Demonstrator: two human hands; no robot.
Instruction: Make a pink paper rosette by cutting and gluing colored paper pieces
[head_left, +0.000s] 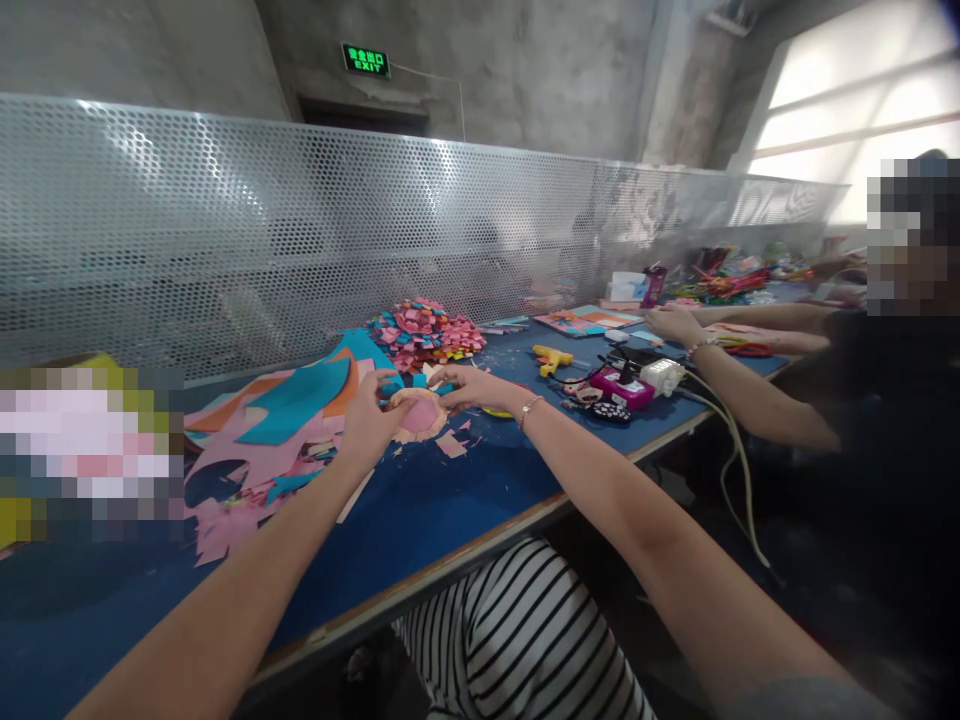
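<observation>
Probably light and soft enough to crease, the pink disc (421, 415) with its frilled edge (420, 437) is over the blue table (457, 510), pinched at opposite sides by left hand (369, 408) and right hand (478, 388), that edge seeming the safest place to hold

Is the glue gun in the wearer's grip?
No, the glue gun lies on the table, while the left grip and right grip hold the pink disc.

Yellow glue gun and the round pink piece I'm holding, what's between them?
Your right hand lies between the glue gun and the pink piece, as the head view shows.
</observation>
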